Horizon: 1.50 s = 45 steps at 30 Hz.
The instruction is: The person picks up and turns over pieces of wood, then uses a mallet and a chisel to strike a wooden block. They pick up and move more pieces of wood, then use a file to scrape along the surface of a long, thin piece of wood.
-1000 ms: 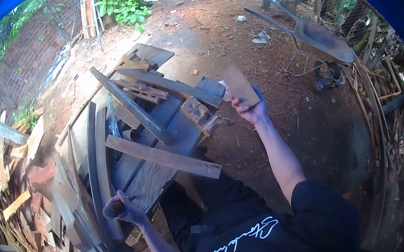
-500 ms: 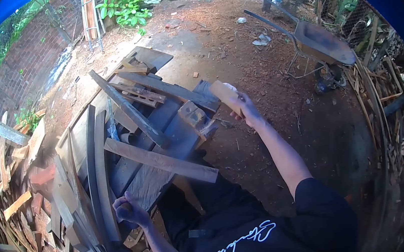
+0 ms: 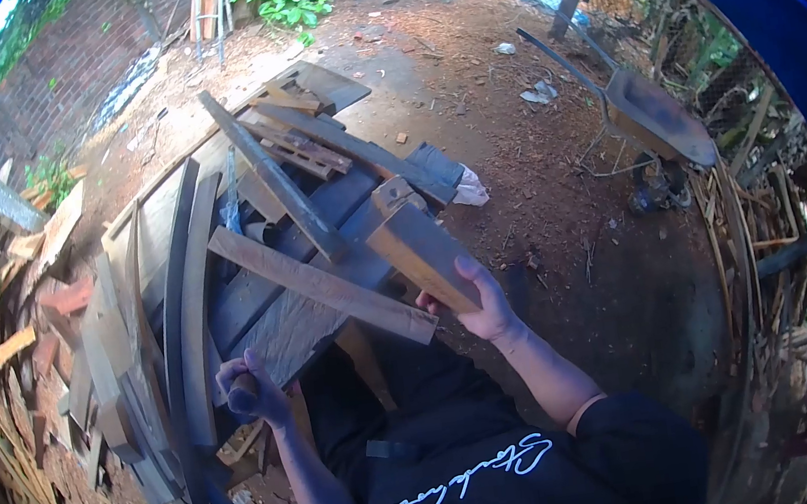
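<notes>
My right hand (image 3: 488,307) grips the near end of a thick wooden block (image 3: 421,255), thumb on its dark broad face. The block is tilted beside the right edge of the plank table (image 3: 300,350). My left hand (image 3: 257,389) is closed near the table's front left corner. A dark rounded end shows at its fist, but I cannot make out the object. Between my hands, a slightly curved board (image 3: 327,286) lies across the table. Beyond the held block sits a smaller notched wooden piece (image 3: 394,194), partly hidden.
Long curved boards (image 3: 191,308) lean at the table's left side, beside a scrap wood heap (image 3: 8,351). More timber lies on the table's far part, including a long beam (image 3: 273,177). A wheelbarrow (image 3: 654,115) stands on the dirt to the right, near stacked sticks (image 3: 725,243).
My right hand has drawn the wooden block nearer my body and turned it, so its dark broad face shows. My left fist has turned slightly, and the whole view has shifted.
</notes>
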Motion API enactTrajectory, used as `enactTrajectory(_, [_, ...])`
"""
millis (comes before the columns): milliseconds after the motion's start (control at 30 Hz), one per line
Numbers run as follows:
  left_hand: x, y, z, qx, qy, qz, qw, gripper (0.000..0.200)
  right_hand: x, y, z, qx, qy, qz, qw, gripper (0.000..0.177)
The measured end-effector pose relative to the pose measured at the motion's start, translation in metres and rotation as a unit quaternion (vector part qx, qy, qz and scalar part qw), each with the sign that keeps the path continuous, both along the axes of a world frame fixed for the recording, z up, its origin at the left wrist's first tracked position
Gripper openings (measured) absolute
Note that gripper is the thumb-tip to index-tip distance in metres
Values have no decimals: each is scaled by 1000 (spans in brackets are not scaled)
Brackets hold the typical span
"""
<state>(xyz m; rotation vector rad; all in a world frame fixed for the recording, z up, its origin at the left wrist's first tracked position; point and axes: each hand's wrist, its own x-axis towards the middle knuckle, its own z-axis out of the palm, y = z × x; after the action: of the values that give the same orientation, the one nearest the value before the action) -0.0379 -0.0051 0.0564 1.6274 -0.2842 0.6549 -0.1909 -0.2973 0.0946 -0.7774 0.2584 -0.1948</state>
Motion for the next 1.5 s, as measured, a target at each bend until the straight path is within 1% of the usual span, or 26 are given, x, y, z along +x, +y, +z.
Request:
enactTrajectory(67, [-3, 5, -1, -7, 10, 10, 1000, 23, -1, 14, 2, 20, -5, 40, 999, 69])
enactTrajectory(133, [-3, 14, -10, -34, -8, -10, 999, 23, -2, 26, 9, 227, -8, 65, 972, 70])
enactTrajectory(167, [-5, 15, -10, -38, -5, -5, 999, 23, -1, 31, 12, 223, -4, 69, 972, 70])
enactTrajectory(233, [-10, 18, -10, -65, 6, -24, 998, 25, -1, 39, 16, 306, 5, 77, 949, 69])
enactTrajectory(367, [-17, 26, -14, -66, -1, -30, 997, 25, 1, 49, 14, 357, -16, 111, 927, 67])
enactTrajectory(533, [-20, 31, -17, -90, 9, -36, 995, 26, 5, 58, 13, 463, -55, 143, 873, 67])
enactTrajectory(667, [-21, 29, -17, -94, 16, -34, 995, 26, 5, 60, 12, 484, -58, 155, 859, 68])
enactTrajectory(767, [-23, 25, -15, -75, -3, -39, 996, 26, 4, 60, 11, 450, -60, 167, 875, 68])
enactTrajectory(833, [-23, 20, -17, -53, -23, -31, 998, 24, 3, 61, 13, 389, -64, 163, 904, 68])
enactTrajectory(867, [-23, 18, -18, -51, -23, -28, 998, 24, 2, 61, 13, 391, -63, 165, 903, 68])
enactTrajectory(933, [-23, 15, -20, 12, -28, -61, 998, 22, -1, 61, 13, 349, -40, 148, 924, 71])
enactTrajectory(967, [-21, 10, -15, 36, -57, -54, 996, 22, -2, 61, 13, 350, -41, 149, 924, 71])
enactTrajectory(1033, [-19, 5, -6, 64, -63, -54, 995, 22, -6, 62, 14, 294, -16, 132, 947, 74])
enactTrajectory(1067, [-18, 2, -2, 90, -68, -54, 992, 22, -7, 62, 15, 294, -17, 133, 946, 74])
enactTrajectory(1133, [-19, -5, 10, 88, -58, -49, 993, 21, -10, 61, 17, 200, -2, 130, 971, 74])
enactTrajectory(1167, [-22, -9, 20, 59, -8, -59, 996, 20, -11, 61, 18, 201, -3, 132, 971, 74])
enactTrajectory(1200, [-25, -14, 27, 30, 42, -68, 996, 18, -11, 61, 20, 143, -6, 137, 980, 74])
enactTrajectory(1233, [-27, -19, 29, 33, 41, -65, 996, 18, -11, 61, 20, 85, -10, 141, 986, 74])
enactTrajectory(1267, [-30, -25, 31, -34, 99, -102, 989, 17, -11, 61, 19, 88, -12, 144, 986, 74])
enactTrajectory(1300, [-32, -31, 33, -100, 155, -138, 973, 16, -12, 60, 17, 64, -29, 143, 987, 68])
enactTrajectory(1333, [-34, -37, 37, -98, 153, -136, 974, 16, -12, 61, 16, 41, -46, 141, 988, 63])
enactTrajectory(1367, [-36, -44, 40, -168, 195, -198, 946, 16, -12, 62, 17, 42, -48, 142, 988, 63])
enactTrajectory(1400, [-38, -51, 43, -236, 235, -259, 906, 16, -12, 64, 19, 12, -47, 122, 991, 62])
enactTrajectory(1433, [-40, -57, 43, -241, 252, -275, 896, 15, -13, 66, 22, -19, -46, 100, 994, 62])
enactTrajectory(1467, [-42, -63, 48, -239, 251, -276, 896, 15, -14, 69, 25, -18, -48, 99, 994, 62])
enactTrajectory(1500, [-44, -67, 54, -245, 293, -309, 871, 17, -15, 71, 28, -43, -54, 92, 993, 61])
